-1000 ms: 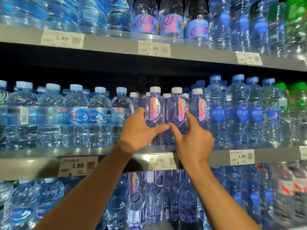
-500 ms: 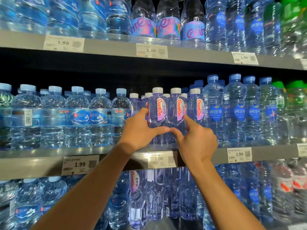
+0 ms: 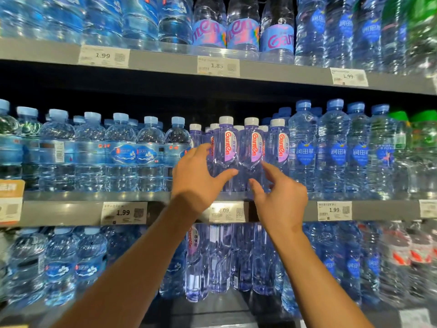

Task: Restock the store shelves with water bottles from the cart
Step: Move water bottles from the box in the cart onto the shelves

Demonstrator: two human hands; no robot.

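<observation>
While the left hand is cupping a clear violet-tinted plastic water bottle with a white cap at the grey metal middle shelf's front edge, the right hand is hovering just beside its neighbour, fingers loose and holding nothing. Judging by the full rows, restocking is looking nearly done here; the cart is not showing.

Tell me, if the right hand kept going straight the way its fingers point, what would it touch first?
Most likely the purple Ganten bottle in the middle of the front row: the right hand points up and forward at its lower body. Its fingertips look very near already, though depth is hard to judge.
</observation>
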